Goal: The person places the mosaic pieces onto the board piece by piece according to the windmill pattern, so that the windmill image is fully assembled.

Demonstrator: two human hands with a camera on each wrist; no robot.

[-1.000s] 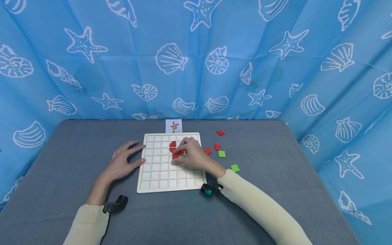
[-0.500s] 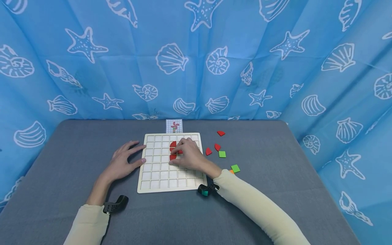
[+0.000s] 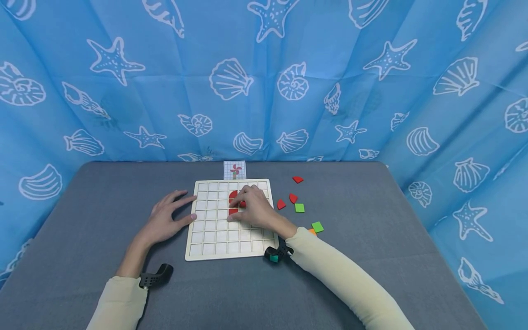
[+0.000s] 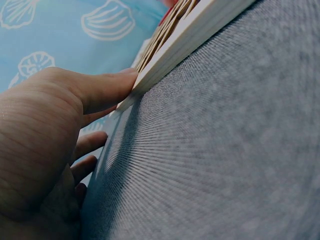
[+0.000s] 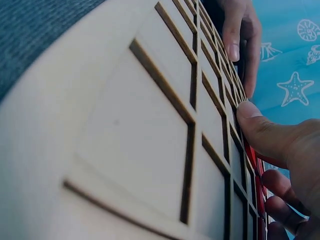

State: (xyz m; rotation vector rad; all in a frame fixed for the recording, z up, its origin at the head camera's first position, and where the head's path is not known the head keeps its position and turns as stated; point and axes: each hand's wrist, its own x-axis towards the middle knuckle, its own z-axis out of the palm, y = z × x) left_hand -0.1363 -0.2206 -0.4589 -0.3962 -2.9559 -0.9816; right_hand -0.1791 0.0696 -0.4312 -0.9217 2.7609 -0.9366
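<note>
A pale wooden grid board (image 3: 209,236) lies on the grey table. Thumb and index finger of my left hand (image 3: 165,218) rest against its left edge, fingers spread and fairly straight; the left wrist view has the thumb (image 4: 112,90) touching the rim. Over the middle of the board, my right hand (image 3: 257,209) pinches a red quarter-circle tile (image 3: 233,211) between thumb and index finger, down at a grid square. Another red tile (image 3: 233,194) sits in the grid just beyond. More red (image 3: 243,204) shows under the fingers, partly hidden by the hand.
Behind the board lies a small card (image 3: 234,170) printed with a red pinwheel. Right of the board are loose red tiles (image 3: 298,179), green square tiles (image 3: 299,207) and an orange tile (image 3: 312,231) half covered by the sleeve. A blue shell-patterned curtain (image 3: 264,105) hangs behind.
My right hand has shifted slightly left with the red tile, then stayed nearly still. The orange tile has come into view beside the sleeve. My left hand keeps its place.
</note>
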